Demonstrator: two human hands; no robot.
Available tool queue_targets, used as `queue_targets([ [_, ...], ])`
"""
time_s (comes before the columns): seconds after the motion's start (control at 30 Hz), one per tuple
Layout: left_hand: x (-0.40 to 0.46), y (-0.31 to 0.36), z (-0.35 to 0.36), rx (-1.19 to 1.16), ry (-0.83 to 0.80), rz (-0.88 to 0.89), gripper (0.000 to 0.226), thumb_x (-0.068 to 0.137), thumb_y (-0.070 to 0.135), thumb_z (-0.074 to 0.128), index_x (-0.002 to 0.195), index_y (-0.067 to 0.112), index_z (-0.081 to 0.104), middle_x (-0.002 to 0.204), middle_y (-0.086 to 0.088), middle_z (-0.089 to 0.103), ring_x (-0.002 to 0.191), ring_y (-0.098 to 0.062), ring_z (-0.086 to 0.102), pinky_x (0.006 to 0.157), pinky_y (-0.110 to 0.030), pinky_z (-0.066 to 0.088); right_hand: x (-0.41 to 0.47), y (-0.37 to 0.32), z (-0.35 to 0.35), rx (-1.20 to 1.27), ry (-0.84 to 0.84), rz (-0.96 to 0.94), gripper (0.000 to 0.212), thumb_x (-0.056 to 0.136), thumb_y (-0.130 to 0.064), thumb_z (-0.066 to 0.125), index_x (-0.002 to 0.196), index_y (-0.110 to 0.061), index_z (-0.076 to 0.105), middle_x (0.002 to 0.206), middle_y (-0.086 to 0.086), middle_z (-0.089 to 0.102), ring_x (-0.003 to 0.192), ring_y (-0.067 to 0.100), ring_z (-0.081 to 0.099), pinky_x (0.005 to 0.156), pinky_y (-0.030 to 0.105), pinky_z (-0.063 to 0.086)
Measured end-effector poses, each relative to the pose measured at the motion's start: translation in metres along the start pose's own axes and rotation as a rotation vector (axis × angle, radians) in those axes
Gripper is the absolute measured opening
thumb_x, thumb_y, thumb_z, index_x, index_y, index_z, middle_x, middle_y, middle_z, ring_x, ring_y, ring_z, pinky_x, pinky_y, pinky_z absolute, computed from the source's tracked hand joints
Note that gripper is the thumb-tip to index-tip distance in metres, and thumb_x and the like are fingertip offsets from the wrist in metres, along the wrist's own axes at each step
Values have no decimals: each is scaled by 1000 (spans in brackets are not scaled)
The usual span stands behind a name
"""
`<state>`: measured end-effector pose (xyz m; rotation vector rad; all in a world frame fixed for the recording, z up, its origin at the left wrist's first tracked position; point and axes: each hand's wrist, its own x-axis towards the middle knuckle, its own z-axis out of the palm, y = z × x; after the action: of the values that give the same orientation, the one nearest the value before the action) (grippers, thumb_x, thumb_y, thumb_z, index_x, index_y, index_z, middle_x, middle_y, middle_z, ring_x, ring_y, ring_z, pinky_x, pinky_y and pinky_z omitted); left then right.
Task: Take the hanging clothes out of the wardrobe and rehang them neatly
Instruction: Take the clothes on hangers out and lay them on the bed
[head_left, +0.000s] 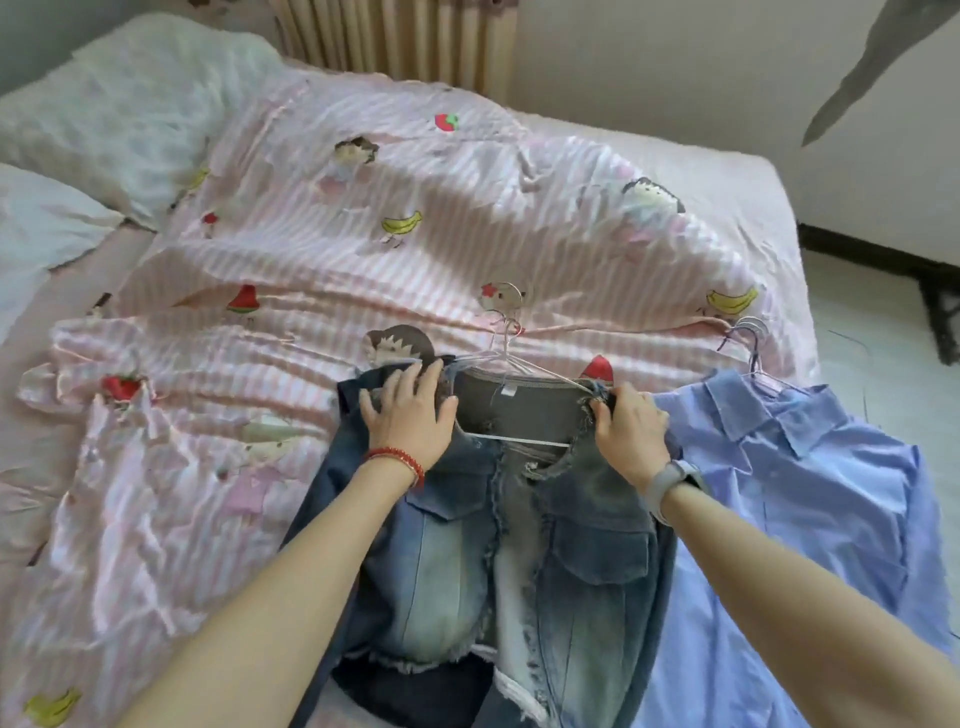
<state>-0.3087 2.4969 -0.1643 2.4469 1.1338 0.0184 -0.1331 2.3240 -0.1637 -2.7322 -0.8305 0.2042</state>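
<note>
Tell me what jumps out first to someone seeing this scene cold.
Front and centre, a faded denim jacket lies on a wire hanger, the left hand pressing one shoulder and the right hand pinching the other. It lies on a pink striped cartoon-print quilt, with a blue shirt to its right.

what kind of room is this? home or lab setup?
Almost certainly a home bedroom. A bed fills the view, covered by a pink striped cartoon-print quilt, with white pillows at its head. A radiator stands against the wall behind, and a denim jacket on a wire hanger lies on the quilt.
</note>
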Motion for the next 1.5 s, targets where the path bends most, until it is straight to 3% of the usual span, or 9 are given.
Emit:
queue_targets([
  [0.1,-6,-49,61,198,-126,-46,59,94,51,27,146,34,6,156,1,2,142,-26,-5,107,-62,-6,33,14,50,-23,-77,35,25,93,-22,48,98,2,50,103,25,57,102,41,49,80,46,36],
  [0.23,-16,-92,119,293,-190,-108,64,90,59,24,145,39,0,156,-4,-10,141,-30,-15,105,-63,-10,54,31,102,13,-119,59,27,92,-17,49,110,4,52,116,25,51,113,36,42,94,43,29],
  [0.37,-9,-104,149,328,-144,-88,64,89,61,23,145,39,1,155,-6,-11,140,-29,-17,104,-62,-14,52,31,135,-97,-124,5,46,92,-10,42,137,-11,36,139,14,37,131,28,30,110,48,16],
  [0.47,-6,-107,155,311,-142,-99,64,88,62,22,145,40,2,155,-6,-11,140,-29,-18,104,-62,-14,45,25,142,-138,-103,25,50,94,-11,36,142,-17,25,150,6,24,140,21,16,113,52,0],
  [0.6,-3,-107,144,291,-218,-100,65,88,64,21,143,42,-5,155,-3,-15,140,-28,-19,106,-62,-10,18,9,125,-160,-28,-92,49,96,-24,33,144,-17,22,154,7,16,142,22,10,112,56,-3],
  [0.77,-26,-91,117,253,-274,-97,66,91,55,31,145,37,-1,156,-4,-8,142,-27,-12,109,-58,-7,-43,-10,107,-193,-264,-259,50,96,-30,30,144,-23,20,155,5,11,143,22,2,111,57,-3],
  [0.97,-132,-66,77,155,-139,-149,57,95,42,32,146,32,9,156,-1,2,143,-19,-2,113,-51,-2,-114,-32,61,-122,-288,-374,49,95,-25,32,144,-19,23,153,5,18,143,23,5,113,53,4],
  [1.17,-271,-75,36,167,-30,-366,52,96,37,33,145,29,19,155,1,11,143,-15,4,113,-49,1,-231,-44,34,-43,-446,-501,47,97,-27,27,143,-21,24,153,1,17,143,21,5,113,51,7],
  [1.5,-494,-126,-26,150,217,-850,48,95,31,39,141,25,32,151,0,28,141,-17,16,111,-50,9,-358,-137,14,-30,-512,-1076,48,96,-26,28,143,-17,25,152,1,22,142,19,10,114,45,8],
])
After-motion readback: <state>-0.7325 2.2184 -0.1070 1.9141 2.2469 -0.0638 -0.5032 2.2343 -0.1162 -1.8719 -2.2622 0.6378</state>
